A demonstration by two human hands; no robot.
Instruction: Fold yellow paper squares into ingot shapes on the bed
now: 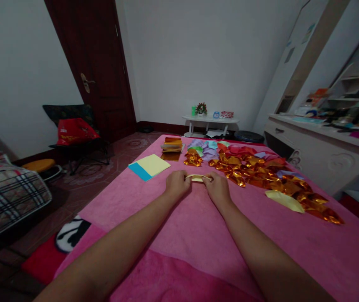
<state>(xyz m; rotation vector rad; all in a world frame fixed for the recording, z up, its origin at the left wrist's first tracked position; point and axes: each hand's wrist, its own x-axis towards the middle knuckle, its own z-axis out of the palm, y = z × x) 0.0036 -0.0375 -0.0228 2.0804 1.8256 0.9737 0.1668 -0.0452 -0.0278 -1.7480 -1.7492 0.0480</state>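
Between my two hands, just above the pink-covered table (pixel 166 214), is a folded piece of pale yellow paper (pixel 197 178). My left hand (pixel 178 183) pinches its left end, and my right hand (pixel 217 187) grips the right end. The paper bows slightly between them. Left of my hands lies a stack of square paper (pixel 153 165), pale yellow on top with a blue strip showing. Behind my left hand sits a pile of gold foil sheets (pixel 171 145). Many folded gold foil pieces (pixel 258 170) spread to the right, and a folded yellow paper piece (pixel 284 201) lies near them.
Folded pastel paper pieces (pixel 210 147) lie at the table's far side. A small white table (pixel 210 119) stands by the wall. On the left are a chair with a red bag (pixel 77 131) and a plaid bag (pixel 12 193). A cluttered white cabinet (pixel 321 147) stands right.
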